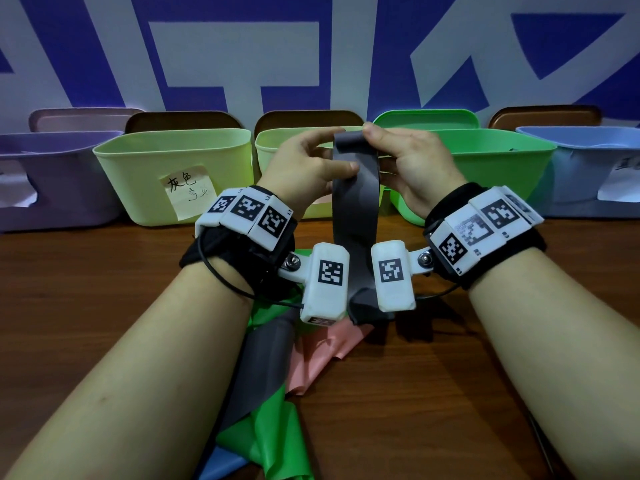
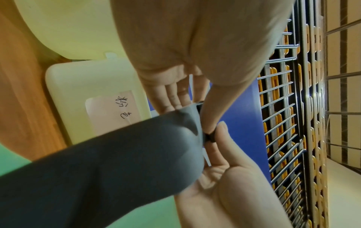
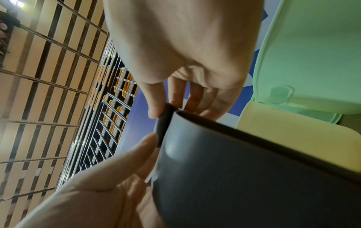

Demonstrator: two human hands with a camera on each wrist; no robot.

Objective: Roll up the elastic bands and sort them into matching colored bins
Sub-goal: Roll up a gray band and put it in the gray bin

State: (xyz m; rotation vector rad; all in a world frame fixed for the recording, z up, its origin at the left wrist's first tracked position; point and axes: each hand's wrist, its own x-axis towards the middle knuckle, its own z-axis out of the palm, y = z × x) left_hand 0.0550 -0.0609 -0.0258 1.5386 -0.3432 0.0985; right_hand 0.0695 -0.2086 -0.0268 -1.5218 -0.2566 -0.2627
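Spanning the back of the wooden table (image 1: 433, 358), a row of bins runs purple (image 1: 59, 188), yellow-green (image 1: 138, 174) (its note handwritten), a second yellow-green (image 1: 273, 143), green (image 1: 485, 161), blue (image 1: 588, 174). Nearer, loose green (image 1: 277, 441), pink (image 1: 322, 358) and blue (image 1: 221, 465) bands lie piled. The grey elastic band (image 1: 355, 188) hangs upright between the wrists, its top edge pinched by the left hand (image 1: 304, 164) and the right hand (image 1: 412, 161), each thumb against its fingers.
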